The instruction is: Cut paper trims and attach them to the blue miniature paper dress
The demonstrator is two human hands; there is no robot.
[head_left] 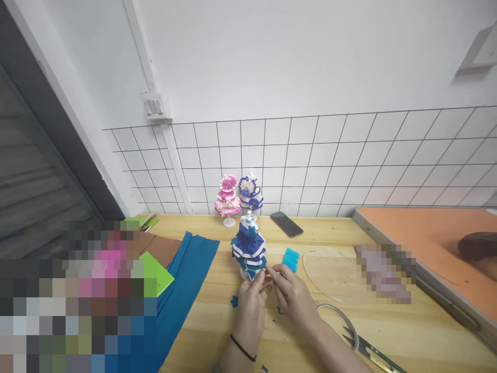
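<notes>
A small tiered ornament [248, 246] with ruffled blue and white layers, shaped like a dress or a little tree, stands upright on the wooden table. Just in front of its lower right edge, my left hand [251, 298] is closed in a pinch, a black band round its wrist. My right hand [293, 292] pinches too, its fingertips meeting those of the left. Whatever lies between the fingers is too small or hidden to make out. Dark blue scraps, one a cut-out shape [234, 301], lie beside my left hand.
Behind stand a pink ornament [228, 199] and a blue-and-cream one [250, 192]. A phone [286, 224], turquoise pad [291, 259], round clear sheet [330, 274], tape ring [341, 313] and snips [373, 352] lie rightward. Blue cloth [194, 274] covers the left; an orange-topped board [427, 233] borders the right.
</notes>
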